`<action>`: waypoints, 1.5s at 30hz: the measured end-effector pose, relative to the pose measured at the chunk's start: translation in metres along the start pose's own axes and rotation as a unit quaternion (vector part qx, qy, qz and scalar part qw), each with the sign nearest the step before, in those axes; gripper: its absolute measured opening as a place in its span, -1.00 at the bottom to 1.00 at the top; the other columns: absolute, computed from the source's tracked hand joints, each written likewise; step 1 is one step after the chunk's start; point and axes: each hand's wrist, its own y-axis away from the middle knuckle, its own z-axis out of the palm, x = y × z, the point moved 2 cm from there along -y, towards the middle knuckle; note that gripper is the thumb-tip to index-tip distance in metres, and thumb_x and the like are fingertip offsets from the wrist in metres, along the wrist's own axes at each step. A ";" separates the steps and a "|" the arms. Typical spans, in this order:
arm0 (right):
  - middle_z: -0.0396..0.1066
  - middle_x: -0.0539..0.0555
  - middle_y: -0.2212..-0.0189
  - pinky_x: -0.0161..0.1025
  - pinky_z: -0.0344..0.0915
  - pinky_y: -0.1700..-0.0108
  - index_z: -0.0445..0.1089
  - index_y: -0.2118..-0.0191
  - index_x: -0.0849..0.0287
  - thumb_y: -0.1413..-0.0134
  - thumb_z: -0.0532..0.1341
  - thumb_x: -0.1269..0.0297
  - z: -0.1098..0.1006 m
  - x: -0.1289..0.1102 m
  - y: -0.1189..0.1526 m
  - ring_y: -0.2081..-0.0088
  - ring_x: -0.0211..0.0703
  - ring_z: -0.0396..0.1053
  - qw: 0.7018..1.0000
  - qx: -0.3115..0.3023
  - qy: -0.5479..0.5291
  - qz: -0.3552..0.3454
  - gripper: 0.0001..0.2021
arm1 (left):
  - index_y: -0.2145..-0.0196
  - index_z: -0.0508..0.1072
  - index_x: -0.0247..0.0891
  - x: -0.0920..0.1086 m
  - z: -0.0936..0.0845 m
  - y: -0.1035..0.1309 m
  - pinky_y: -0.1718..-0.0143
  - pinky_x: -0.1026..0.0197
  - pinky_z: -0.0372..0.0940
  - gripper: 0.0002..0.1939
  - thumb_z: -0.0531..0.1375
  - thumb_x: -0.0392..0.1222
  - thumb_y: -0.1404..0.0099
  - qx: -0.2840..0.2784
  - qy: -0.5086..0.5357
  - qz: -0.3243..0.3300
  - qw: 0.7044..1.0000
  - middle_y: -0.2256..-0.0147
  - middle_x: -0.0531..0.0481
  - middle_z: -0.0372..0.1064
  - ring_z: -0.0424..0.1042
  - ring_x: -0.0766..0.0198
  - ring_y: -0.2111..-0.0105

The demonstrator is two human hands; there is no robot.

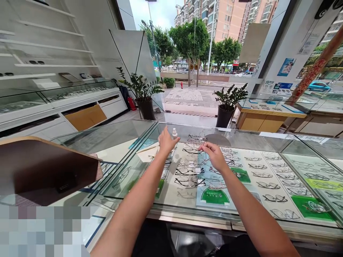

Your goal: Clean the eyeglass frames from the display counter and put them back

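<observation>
My left hand (pixel 166 141) is over the glass counter with thumb and fingers apart and nothing in it, just beside a small white bottle (pixel 174 133). A pale cloth (pixel 148 153) lies left of that hand. My right hand (pixel 213 153) has its thumb and fingertips pinched at the side of a pair of glasses (pixel 193 150). Nearer to me, several dark-rimmed glasses (pixel 189 181) are lined up on the glass top, between my forearms.
Inside the glass case are rows of glasses (pixel 268 185) and green cards (pixel 240 175). A brown panel (pixel 50 167) stands at the left. Beyond the counter are two potted plants (pixel 146 107) and a wooden cabinet (pixel 268 119).
</observation>
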 end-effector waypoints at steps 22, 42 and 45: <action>0.61 0.09 0.20 -0.04 0.24 -0.06 0.51 0.34 0.06 -0.32 0.22 0.04 -0.004 -0.003 0.001 0.07 0.05 0.45 1.000 0.008 0.013 0.002 -0.72 | 0.09 0.62 -0.24 -0.045 -0.032 -0.024 0.04 -0.05 0.34 -0.70 0.36 -0.14 -0.21 -0.162 -0.148 -0.190 0.957 0.01 -0.41 0.58 0.54 -0.27 -0.05; 0.61 0.09 0.20 -0.04 0.27 -0.08 0.50 0.36 0.06 -0.31 0.23 0.01 -0.005 -0.009 0.001 0.06 0.06 0.45 0.999 0.022 -0.025 -0.017 -0.71 | 0.06 0.53 -0.24 0.066 -0.066 0.027 0.31 0.23 0.39 -0.46 0.50 0.10 -0.11 -0.229 0.593 -0.063 0.769 0.32 -0.01 0.56 0.50 0.24 0.39; 0.60 0.10 0.22 -0.03 0.28 -0.10 0.50 0.36 0.07 -0.31 0.23 0.01 -0.004 -0.012 0.001 0.08 0.06 0.46 0.999 0.026 -0.036 -0.021 -0.71 | 0.08 0.55 -0.25 0.075 -0.059 0.038 0.33 0.23 0.41 -0.43 0.58 -0.05 0.02 -0.291 0.602 -0.082 0.739 0.35 0.02 0.56 0.49 0.28 0.44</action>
